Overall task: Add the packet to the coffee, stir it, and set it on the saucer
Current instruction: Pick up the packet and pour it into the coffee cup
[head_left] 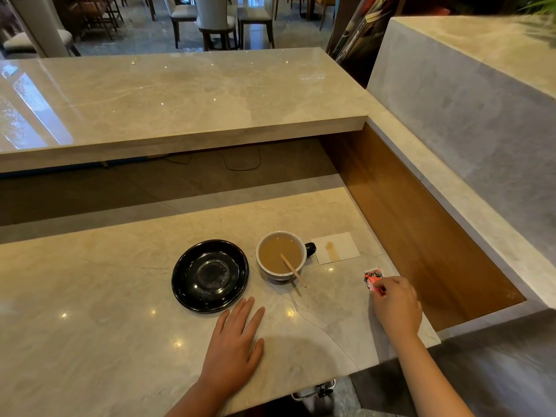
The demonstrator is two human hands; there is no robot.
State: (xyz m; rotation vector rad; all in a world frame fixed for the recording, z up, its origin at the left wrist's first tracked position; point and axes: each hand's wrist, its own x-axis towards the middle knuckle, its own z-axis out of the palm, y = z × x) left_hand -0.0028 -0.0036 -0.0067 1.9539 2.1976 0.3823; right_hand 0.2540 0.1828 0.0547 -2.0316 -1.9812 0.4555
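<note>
1. While both hands are over it, the counter [105, 296] is a glossy beige marble slab; a higher marble ledge [180, 94] runs along its far side, with a dark gap between them.
2. Behind the ledge: dining chairs [215, 19] on a shiny dark floor. A grey marble block [466, 115] rises at right.
3. Wood-lined recess [421, 236] borders the counter's right edge.
4. Left half of the counter is bare, as is the strip along the near edge around the left hand.
5. Saucer [180, 284], black and glossy, sits mid-counter with nothing in it.
6. Cup [281, 255] stands just right of the saucer, not touching it, handle pointing right. It holds light brown coffee, with a wooden stick [293, 270] leaning in it, the upper end out over the near rim.
7. White napkin [335, 247] with a brown stain lies flat just right of the cup.
8. Packet [373, 278], red and white, is near the right edge, right of the cup; its far end is free.
9. Right hand [397, 305] pinches the packet's near end with its fingertips.
10. Left hand [237, 338] lies flat, palm down, fingers spread a little, just near of the saucer, not touching it.
</note>
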